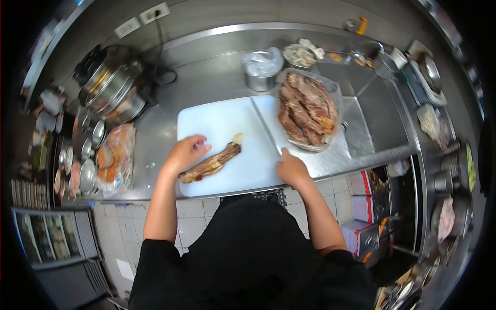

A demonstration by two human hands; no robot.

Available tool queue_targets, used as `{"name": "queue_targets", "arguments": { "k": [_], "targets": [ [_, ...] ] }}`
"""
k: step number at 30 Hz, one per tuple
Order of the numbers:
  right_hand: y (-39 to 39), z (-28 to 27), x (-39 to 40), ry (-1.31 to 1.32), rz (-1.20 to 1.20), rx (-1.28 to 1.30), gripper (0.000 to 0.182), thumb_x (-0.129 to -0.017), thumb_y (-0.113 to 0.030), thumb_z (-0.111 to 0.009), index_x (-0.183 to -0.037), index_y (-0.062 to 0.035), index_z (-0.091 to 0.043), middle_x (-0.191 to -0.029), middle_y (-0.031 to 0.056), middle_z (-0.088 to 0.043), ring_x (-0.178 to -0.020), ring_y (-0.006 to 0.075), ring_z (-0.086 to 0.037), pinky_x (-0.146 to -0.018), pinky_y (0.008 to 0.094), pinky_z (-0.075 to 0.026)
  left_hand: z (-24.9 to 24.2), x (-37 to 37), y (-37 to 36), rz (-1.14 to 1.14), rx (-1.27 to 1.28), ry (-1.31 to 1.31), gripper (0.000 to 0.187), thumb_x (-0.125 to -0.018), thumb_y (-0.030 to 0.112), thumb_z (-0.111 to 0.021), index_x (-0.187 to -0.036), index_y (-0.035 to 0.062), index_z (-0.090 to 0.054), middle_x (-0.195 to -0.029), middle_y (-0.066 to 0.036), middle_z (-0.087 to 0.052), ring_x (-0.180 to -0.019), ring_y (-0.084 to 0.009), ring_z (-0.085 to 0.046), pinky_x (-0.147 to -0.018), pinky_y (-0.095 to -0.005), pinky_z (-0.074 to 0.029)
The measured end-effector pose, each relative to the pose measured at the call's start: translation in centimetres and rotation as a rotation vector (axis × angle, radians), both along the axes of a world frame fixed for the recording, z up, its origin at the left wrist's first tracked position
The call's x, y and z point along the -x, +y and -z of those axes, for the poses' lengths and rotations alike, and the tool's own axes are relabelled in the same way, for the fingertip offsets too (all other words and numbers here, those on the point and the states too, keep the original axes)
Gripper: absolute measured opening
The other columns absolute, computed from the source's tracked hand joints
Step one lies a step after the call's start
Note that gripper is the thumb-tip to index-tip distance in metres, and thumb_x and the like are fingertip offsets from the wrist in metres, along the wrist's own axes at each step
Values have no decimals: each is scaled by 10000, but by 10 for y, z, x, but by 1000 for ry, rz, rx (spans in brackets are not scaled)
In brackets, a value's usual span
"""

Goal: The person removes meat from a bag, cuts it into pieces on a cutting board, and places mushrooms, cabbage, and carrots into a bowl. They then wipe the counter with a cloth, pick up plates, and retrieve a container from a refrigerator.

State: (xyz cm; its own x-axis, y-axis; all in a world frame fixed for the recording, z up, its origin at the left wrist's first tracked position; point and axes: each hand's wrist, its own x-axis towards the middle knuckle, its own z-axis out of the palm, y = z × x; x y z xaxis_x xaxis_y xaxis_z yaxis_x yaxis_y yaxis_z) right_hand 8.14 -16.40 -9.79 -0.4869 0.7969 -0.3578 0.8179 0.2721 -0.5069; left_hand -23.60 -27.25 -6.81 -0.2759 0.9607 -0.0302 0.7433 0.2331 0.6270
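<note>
A long strip of browned, cooked-looking meat [214, 164] lies slantwise on the white cutting board [217, 119], with a pale end at its upper right. Just above its lower left part is my left hand [187, 154], empty, the fingers loosely bent and apart. My right hand [293, 168] is closed around the handle of a long knife [265, 124] at the board's right side. Its blade points away from me, toward the board's far edge. Most of the handle is hidden in my fingers.
A bag-lined container of large meat pieces [307, 108] stands right of the board, beside a sink [369, 124]. Behind are a bag-covered metal pot [261, 70] and a bowl of pale food [299, 55]. At left are a large round appliance [113, 85] and bagged orange food [118, 157].
</note>
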Motion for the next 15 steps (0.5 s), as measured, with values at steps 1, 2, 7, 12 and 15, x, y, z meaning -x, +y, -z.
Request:
{"name": "queue_targets", "arguments": {
  "k": [1,2,7,12,15],
  "targets": [
    [1,3,-2,-1,-37,3,336,-843,-156,-468,-1129,21,-476,-941,296,-649,-917,443,-629,-855,516,-466,8,5,-22,1,98,-68,435,-848,352,-695,-1125,21,-637,-1019,-117,-673,-872,-215,-609,-798,-332,-494],
    [3,6,-4,14,-38,-22,340,-845,-171,-485,-1124,22,-472,-934,297,-647,-907,445,-628,-844,517,-469,15,8,-40,7,195,-140,471,-833,365,-700,-1142,16,-627,-1068,-146,-666,-917,-264,-624,-823,-365,-495],
    [8,5,-6,17,-61,-53,347,-846,-190,-524,-1109,27,-463,-909,303,-640,-876,456,-622,-807,522,-476,41,-5,-75,48,121,88,491,-770,315,-744,-1136,12,-621,-1108,-166,-636,-1090,-345,-554,-934,-404,-435],
    [11,12,-6,20,-77,-75,325,-853,-189,-533,-1083,29,-461,-899,309,-635,-878,465,-615,-798,529,-470,35,2,-54,138,66,-56,376,-815,236,-710,-1137,58,-633,-1057,-136,-663,-1032,-323,-591,-902,-381,-457],
    [8,11,-5,33,-65,-84,314,-856,-184,-536,-1078,25,-460,-905,307,-636,-884,467,-613,-801,529,-469,27,14,-29,135,158,-216,333,-852,229,-683,-1142,71,-637,-988,-117,-693,-935,-262,-645,-840,-345,-488]
  ]
}}
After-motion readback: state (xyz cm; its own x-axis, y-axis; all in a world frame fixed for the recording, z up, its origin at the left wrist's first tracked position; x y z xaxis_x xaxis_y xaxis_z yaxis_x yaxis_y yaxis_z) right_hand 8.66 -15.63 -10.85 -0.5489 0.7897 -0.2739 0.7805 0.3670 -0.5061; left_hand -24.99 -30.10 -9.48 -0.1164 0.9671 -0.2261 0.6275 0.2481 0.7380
